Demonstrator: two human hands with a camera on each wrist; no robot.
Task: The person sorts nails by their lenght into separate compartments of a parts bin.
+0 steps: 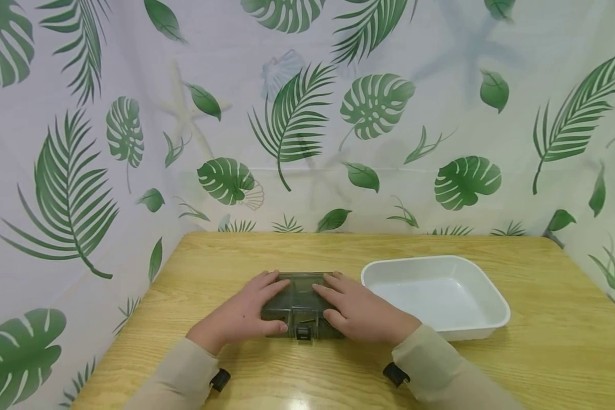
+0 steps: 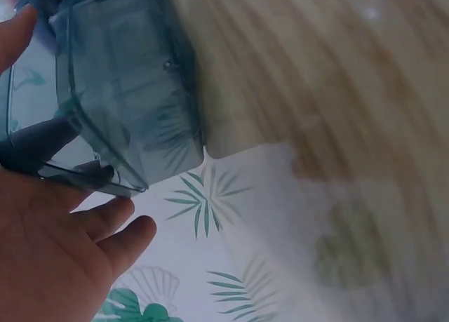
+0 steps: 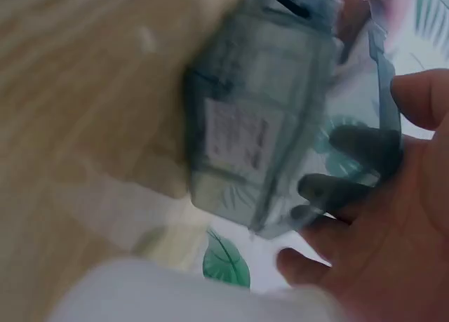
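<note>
On the table in front of me is a translucent grey-green plastic box [image 1: 299, 302] with a black latch [image 1: 303, 332] facing me. My left hand [image 1: 241, 310] holds its left end, with fingers over the top and the thumb by the front. At the opposite end my right hand [image 1: 361, 307] grips it in much the same way. In the wrist views the lid seems partly raised, and fingers show through the tinted plastic. A white label [image 3: 238, 139] is on the box's right side. What lies inside cannot be made out clearly.
A white rectangular tub [image 1: 441, 299] stands just right of my right hand, close to that forearm. The wooden table [image 1: 225, 256] ends at a leaf-printed cloth [image 1: 312, 199] behind and at both sides. Small black devices [image 1: 219, 380] sit under both wrists.
</note>
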